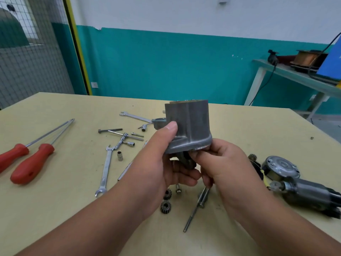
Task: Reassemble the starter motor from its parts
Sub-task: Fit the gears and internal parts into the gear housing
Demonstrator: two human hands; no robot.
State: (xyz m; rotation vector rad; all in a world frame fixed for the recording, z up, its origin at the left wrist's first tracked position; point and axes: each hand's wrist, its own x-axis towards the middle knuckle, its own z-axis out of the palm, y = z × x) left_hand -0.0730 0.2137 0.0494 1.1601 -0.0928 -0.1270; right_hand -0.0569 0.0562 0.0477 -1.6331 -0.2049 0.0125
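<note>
I hold a grey cast-metal starter housing [190, 126] up above the table's middle. My left hand [158, 163] grips its left side, thumb on the front face, fingers curled beneath. My right hand [219, 163] pinches a dark metal part [186, 159] under the housing's flange. Two small dark gears [166, 201] lie on the table below my hands, beside a long bolt [195, 211] and a short screw [178, 189]. The motor body with its round end cap [295, 183] lies at the right.
Two red-handled screwdrivers [31, 161] lie at the left. Wrenches [105, 170], a T-handle with sockets [125, 138] and loose bolts are scattered over the yellow table [55, 209] behind my hands. Another cast part [158, 122] sits behind the housing. A shelf with wire spools [306, 58] stands far right.
</note>
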